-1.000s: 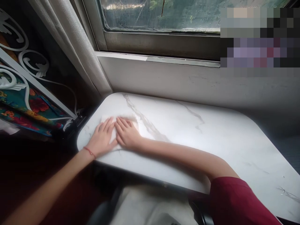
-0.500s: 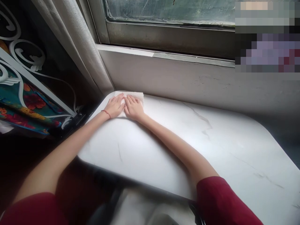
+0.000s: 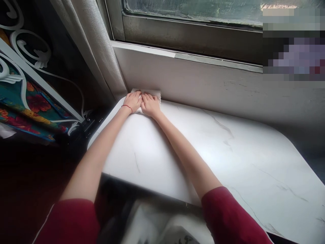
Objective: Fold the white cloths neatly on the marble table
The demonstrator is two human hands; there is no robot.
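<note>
"How did the grip stand on each side?"

"The left grip [image 3: 133, 101] and the right grip [image 3: 151, 105] lay palm down, side by side, their inner edges close together. Neither was clenched; the fingers were stretched out flat, not curled around anything I could make out."

"So where was the cloth [image 3: 157, 94]?"

"Right underneath. Both grips covered part of it, so neither was nearer. It showed past the fingertips at the far side and beyond the right grip at its right end."

"Which way did it run?"

"Its longer side seemed to go left to right, along the back edge of the tabletop [image 3: 203, 152] and across the line of the forearms."

"And farther out?"

"The wall [image 3: 193, 81] rose just beyond the cloth; whether the far edge bent up against it, I couldn't tell. The curtain [image 3: 101, 51] hung close by on the left grip's side, while the tabletop stretched away on the right grip's side and back toward the person."
</note>
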